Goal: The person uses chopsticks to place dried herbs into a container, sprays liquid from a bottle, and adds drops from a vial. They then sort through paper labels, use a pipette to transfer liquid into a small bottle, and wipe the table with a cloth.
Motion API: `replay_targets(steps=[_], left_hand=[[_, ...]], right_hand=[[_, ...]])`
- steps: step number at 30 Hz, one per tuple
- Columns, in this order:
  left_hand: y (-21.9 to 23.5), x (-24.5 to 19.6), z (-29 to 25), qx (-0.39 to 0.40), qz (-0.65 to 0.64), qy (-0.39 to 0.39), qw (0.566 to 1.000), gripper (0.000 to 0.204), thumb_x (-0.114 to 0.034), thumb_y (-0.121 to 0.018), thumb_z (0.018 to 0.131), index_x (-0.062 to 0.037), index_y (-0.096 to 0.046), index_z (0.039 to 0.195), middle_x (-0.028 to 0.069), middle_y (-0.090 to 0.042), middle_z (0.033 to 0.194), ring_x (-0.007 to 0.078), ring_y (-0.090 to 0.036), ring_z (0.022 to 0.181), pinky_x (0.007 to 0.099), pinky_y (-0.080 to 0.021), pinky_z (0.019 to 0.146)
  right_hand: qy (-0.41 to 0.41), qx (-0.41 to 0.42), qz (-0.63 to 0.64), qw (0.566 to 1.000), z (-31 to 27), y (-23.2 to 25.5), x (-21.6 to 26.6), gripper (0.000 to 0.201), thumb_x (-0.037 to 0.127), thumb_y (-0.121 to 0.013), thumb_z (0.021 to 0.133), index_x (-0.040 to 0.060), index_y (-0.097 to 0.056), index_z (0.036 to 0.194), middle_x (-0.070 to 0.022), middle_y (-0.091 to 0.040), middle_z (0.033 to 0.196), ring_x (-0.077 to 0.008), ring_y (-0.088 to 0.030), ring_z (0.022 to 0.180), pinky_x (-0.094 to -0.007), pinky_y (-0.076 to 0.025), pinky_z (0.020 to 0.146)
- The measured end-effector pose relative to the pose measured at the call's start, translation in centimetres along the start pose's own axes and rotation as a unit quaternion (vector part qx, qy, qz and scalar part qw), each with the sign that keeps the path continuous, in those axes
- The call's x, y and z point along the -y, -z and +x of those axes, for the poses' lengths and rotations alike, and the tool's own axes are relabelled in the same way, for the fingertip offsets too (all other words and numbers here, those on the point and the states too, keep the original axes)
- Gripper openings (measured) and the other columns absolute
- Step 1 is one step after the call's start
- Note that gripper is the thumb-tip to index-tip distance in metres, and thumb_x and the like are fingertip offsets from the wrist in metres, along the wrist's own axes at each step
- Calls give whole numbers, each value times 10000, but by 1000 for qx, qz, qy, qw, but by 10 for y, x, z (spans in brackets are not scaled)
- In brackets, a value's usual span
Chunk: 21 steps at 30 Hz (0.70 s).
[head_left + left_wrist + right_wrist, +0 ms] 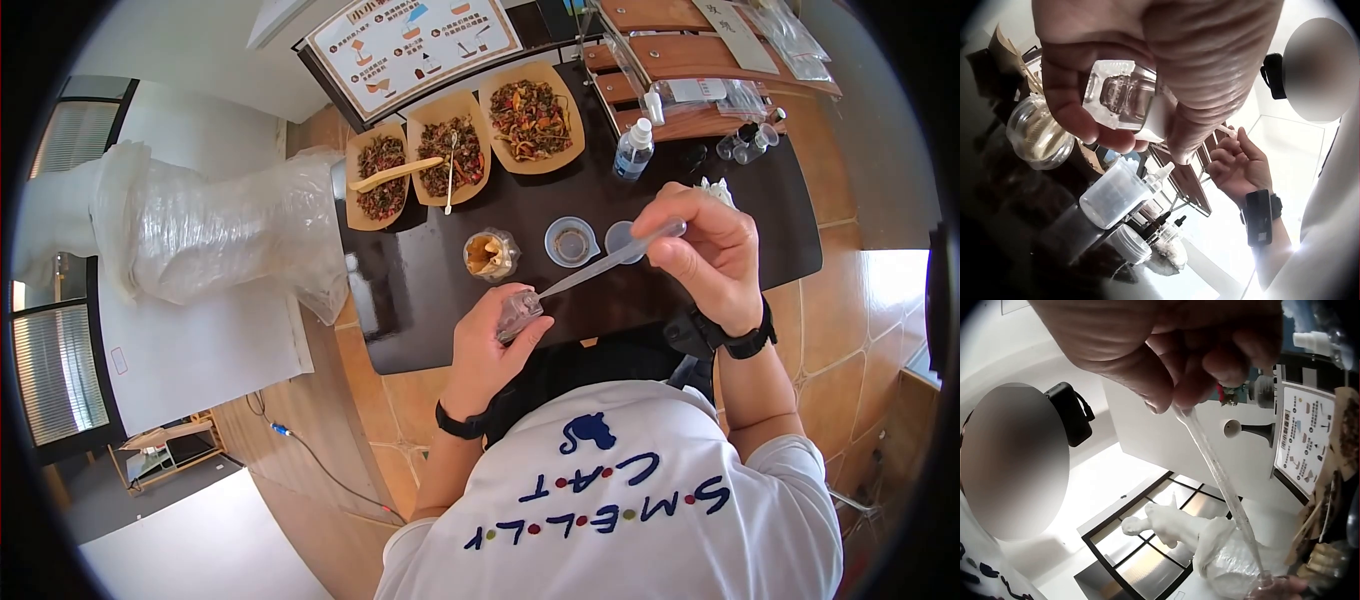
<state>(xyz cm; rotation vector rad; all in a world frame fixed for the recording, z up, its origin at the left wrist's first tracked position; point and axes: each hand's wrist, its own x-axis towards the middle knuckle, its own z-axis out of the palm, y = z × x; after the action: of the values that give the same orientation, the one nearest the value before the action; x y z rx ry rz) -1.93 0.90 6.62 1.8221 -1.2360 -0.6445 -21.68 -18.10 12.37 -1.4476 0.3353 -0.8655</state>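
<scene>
In the head view my left hand [480, 345] grips a small clear bottle [517, 316], its mouth tilted toward the right. Between thumb and fingertips, my right hand [712, 255] pinches the bulb end of a translucent plastic dropper [600, 266]. The dropper slants down to the left, with its thin tip right at the bottle's mouth. From the left wrist view, the bottle [1124, 94] shows thick faceted glass. In the right wrist view the dropper's stem [1216, 469] runs down to the bottle neck. Just beyond the hands stand a clear measuring cup [551, 241] and a second small cup [614, 238].
A clear jar [490, 255] of pale pieces stands on the dark table [400, 310]. Behind are paper trays of dried plant mix, with wooden tongs [395, 174] and a small spoon [451, 172] across them. A spray bottle [634, 150], small bottles and a wooden rack [680, 65] stand back right.
</scene>
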Motion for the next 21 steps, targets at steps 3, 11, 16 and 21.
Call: replay_targets(steps=[3, 11, 16, 21], left_hand=[[-2, -1, 0, -4, -7, -3, 1000, 421, -154, -846, 831, -48, -626, 1175, 67, -680, 889, 144, -629, 790, 284, -515, 738], [-2, -12, 1, 20, 23, -32, 999, 395, -162, -851, 814, -51, -650, 1136, 103, -693, 887, 212, -671, 764, 299, -527, 724], [-1, 4, -5, -9, 29, -26, 999, 399, -158, -853, 813, -55, -650, 1142, 95, -699, 894, 194, -670, 773, 297, -527, 726], [3, 7, -6, -23, 33, -16, 999, 397, -145, -850, 816, -52, -648, 1146, 81, -692, 887, 169, -652, 775, 285, -522, 727]], right_hand=[[-2, 38, -42, 998, 2, 2, -3, 116, 61, -725, 921, 6, -721, 1024, -22, -646, 892, -70, -553, 763, -225, -421, 675], [39, 38, -93, 994, 2, -17, -7, 27, 30, -732, 884, 13, -715, 871, -53, -645, 819, -99, -537, 681, -228, -391, 604], [42, -74, -31, 996, 6, -1, -8, 38, 28, -679, 936, -3, -697, 949, -26, -633, 874, -71, -536, 766, -227, -406, 682], [16, -35, -236, 971, 11, 1, -14, 48, 6, -685, 909, 2, -687, 956, -24, -576, 814, -77, -542, 707, -232, -422, 610]])
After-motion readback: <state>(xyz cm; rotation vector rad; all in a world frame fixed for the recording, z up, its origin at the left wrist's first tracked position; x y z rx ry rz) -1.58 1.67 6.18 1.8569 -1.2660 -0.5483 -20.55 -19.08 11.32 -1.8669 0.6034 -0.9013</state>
